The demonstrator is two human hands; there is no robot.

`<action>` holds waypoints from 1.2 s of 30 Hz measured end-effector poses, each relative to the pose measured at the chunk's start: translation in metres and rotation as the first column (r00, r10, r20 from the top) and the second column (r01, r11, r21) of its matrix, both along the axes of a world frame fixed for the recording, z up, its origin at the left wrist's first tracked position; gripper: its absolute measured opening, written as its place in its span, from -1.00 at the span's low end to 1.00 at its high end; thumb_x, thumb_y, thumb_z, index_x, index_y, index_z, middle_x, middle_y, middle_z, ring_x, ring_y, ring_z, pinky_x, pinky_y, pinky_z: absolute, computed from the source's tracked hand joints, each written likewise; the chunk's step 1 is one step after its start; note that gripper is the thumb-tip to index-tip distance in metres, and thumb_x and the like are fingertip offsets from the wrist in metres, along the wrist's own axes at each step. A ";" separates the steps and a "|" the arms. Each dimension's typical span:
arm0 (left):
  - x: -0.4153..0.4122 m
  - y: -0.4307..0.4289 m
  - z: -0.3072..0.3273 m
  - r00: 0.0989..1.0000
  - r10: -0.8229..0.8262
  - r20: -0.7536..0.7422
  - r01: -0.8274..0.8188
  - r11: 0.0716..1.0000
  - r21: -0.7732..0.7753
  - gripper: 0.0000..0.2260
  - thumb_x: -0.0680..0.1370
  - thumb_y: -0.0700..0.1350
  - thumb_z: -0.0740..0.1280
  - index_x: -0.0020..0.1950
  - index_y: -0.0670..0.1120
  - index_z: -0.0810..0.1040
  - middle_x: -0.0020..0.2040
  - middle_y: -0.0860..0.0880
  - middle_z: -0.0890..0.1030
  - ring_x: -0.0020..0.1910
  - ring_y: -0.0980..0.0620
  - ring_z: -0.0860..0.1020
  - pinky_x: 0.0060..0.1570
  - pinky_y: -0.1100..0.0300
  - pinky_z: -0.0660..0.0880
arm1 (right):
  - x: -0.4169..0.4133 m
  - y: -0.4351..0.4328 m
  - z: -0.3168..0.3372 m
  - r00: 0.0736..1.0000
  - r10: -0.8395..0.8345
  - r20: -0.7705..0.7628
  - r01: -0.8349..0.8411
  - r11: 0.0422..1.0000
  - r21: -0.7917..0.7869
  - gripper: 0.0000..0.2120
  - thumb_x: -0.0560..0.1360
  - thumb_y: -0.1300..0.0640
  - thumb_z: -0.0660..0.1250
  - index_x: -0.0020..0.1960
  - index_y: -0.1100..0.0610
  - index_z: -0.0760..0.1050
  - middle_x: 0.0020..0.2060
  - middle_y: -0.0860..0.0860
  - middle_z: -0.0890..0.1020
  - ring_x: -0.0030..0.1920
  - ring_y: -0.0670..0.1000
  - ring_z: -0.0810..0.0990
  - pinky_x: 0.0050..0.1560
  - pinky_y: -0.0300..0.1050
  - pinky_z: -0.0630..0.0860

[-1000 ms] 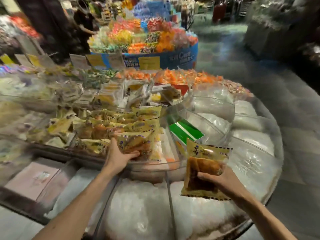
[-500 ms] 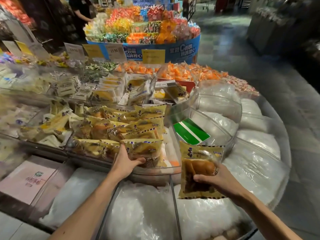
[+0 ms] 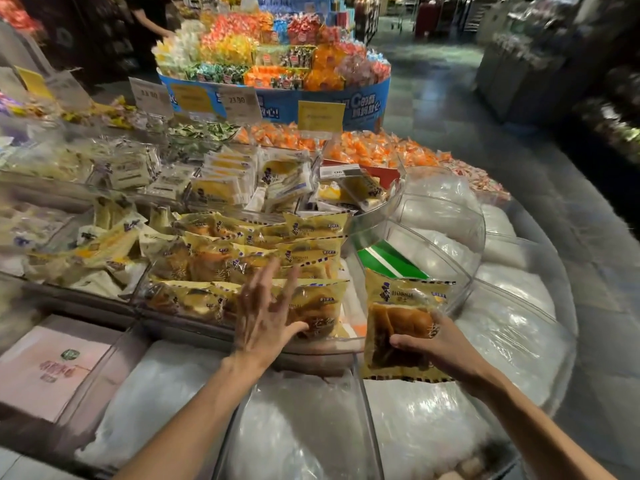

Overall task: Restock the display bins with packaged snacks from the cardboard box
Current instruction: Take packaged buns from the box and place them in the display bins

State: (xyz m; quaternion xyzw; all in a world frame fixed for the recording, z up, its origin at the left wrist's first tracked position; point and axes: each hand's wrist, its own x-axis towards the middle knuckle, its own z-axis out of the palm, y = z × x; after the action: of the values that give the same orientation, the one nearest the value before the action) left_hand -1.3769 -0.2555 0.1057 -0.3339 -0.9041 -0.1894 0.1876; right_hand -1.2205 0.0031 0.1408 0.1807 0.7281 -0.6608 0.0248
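A clear display bin [image 3: 311, 348] holds several yellow bread packs [image 3: 249, 251] stacked in rows. My left hand [image 3: 265, 315] hovers with spread fingers over the front pack [image 3: 318, 306], thumb against its lower edge. My right hand [image 3: 440, 344] grips another yellow bread pack [image 3: 398, 306] by its lower right side, held upright just right of the bin. The cardboard box is out of view.
Clear curved bins [image 3: 433, 216] lined with white plastic bags stand to the right and below. Pale packs [image 3: 221, 181] fill the bins behind. A pink box [image 3: 52, 368] lies at lower left. Price cards [image 3: 239, 103] stand behind; a round candy display [image 3: 277, 50] beyond.
My left hand let go of the front pack in the bin and opened its fingers above it. The pack in my right hand stayed about where it was.
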 end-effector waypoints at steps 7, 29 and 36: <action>-0.012 0.006 -0.006 0.987 -0.151 -0.050 0.108 0.866 -0.488 0.24 0.02 0.02 0.72 0.58 -0.02 0.14 0.22 -0.14 0.43 0.12 -0.12 0.42 0.02 -0.13 0.49 | 0.001 -0.009 0.004 0.998 -0.066 -0.011 0.066 0.998 0.022 -0.53 0.29 0.17 0.57 0.13 -0.01 0.49 -0.13 -0.06 0.74 -0.16 -0.05 0.73 -0.35 -0.17 0.61; -0.024 0.006 0.033 0.903 -0.295 0.313 0.344 0.932 -0.114 -0.19 0.42 0.48 0.13 0.59 0.15 0.12 0.50 0.00 0.29 0.47 0.05 0.21 0.50 -0.04 0.12 | -0.022 -0.005 0.003 1.000 -0.004 0.003 0.004 0.995 0.096 -0.42 0.26 0.10 0.62 0.21 0.00 0.47 0.08 0.04 0.68 0.00 -0.06 0.71 -0.11 -0.12 0.66; -0.023 0.073 0.086 0.704 -0.273 0.656 0.290 0.953 0.086 -0.11 0.37 0.29 0.49 0.58 0.20 0.10 0.46 0.00 0.42 0.41 -0.03 0.40 0.40 -0.12 0.34 | -0.090 0.025 0.017 0.917 0.398 0.032 -0.392 0.880 0.267 -0.41 0.33 0.26 0.60 0.26 -0.04 0.46 0.14 -0.06 0.64 0.13 -0.13 0.64 0.12 -0.24 0.58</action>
State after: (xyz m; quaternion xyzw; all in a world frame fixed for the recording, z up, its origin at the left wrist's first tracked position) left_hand -1.4000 -0.1829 0.1913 -0.3813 -0.8520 -0.3108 -0.1792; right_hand -1.3104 0.0284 0.1575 0.0223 0.8324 -0.5393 0.1255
